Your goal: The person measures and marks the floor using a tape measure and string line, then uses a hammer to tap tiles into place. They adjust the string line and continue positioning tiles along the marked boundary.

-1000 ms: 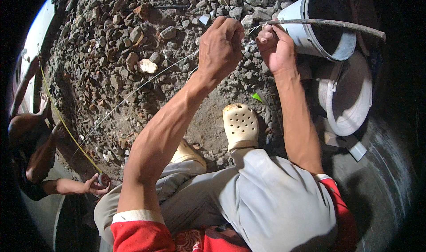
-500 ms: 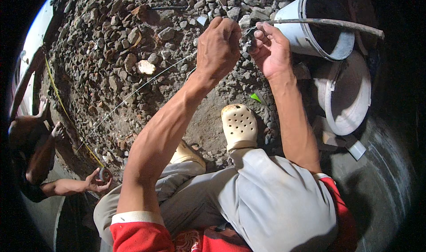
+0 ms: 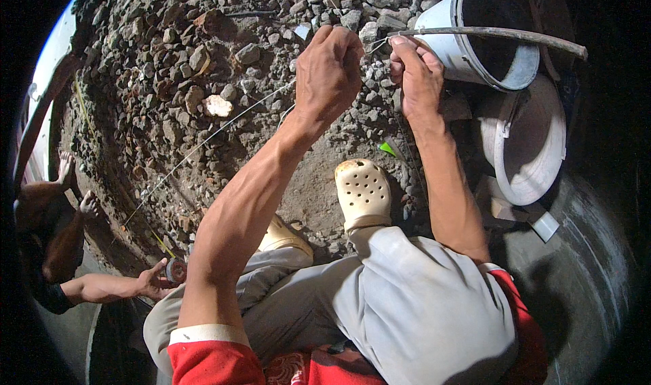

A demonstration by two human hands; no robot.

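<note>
My left hand (image 3: 329, 70) is closed, knuckles up, on a thin wire (image 3: 376, 47) over the gravel. Its fingertips are hidden. My right hand (image 3: 417, 73), fingers curled and thumb up, pinches the same wire just beside the left end of a dark, slightly bent rod (image 3: 508, 32); whether it also touches the rod is hard to tell. The rod crosses over a pale bucket (image 3: 437, 36) lying on its side. A thin pale line (image 3: 203, 142) runs diagonally from under my left hand across the stones toward the lower left.
Below the bucket lie a white round container (image 3: 536, 181) and small blocks (image 3: 542, 228). My clog (image 3: 362, 192) rests on gravel (image 3: 156, 100). At left a co-worker's bare feet (image 3: 66, 165) show, and their hand (image 3: 152, 283) holds a tape reel (image 3: 176, 270) with yellow tape.
My right hand has rotated, showing less palm, its thumb now on top. Both hands shift slightly left in view. The co-worker's reel has moved right, and the yellow tape lies slacker or less visible.
</note>
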